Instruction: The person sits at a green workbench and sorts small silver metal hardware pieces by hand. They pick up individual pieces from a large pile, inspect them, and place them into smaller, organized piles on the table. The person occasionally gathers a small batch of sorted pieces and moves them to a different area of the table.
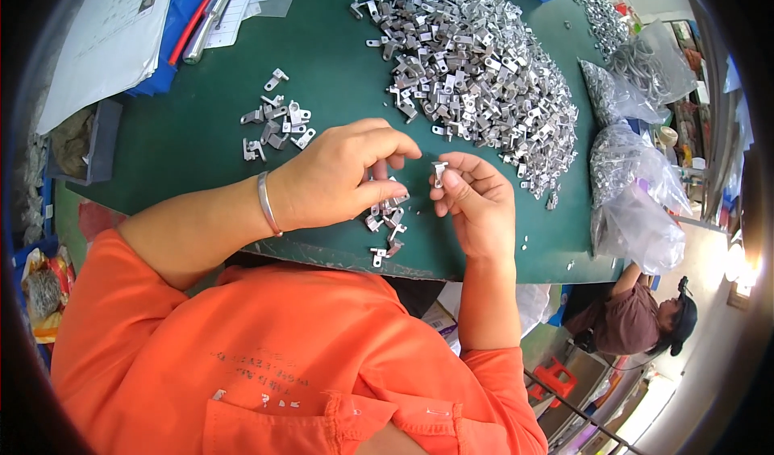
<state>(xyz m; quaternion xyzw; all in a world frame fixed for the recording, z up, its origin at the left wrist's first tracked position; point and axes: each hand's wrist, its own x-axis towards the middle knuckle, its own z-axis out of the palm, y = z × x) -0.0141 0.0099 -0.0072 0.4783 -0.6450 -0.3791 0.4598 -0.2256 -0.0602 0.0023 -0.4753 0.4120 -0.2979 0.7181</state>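
Pinching a small metal bracket [439,170] in my right hand [476,201], just short of the big bracket heap [484,76]; my left hand [339,177] curls nearby, contents hidden. I judge it light, stiff, slippery: grip its flat edges.

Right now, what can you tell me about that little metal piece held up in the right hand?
The small metal piece is a silvery, bent bracket-like part, shiny like plated steel or aluminium, the same kind as those in the big pile behind it. It is pinched between the thumb and fingertips of the right hand, standing roughly upright just above the green table. The left hand hovers close beside it, fingers curled toward it; whether they touch it cannot be told. Finer detail is too small to make out.
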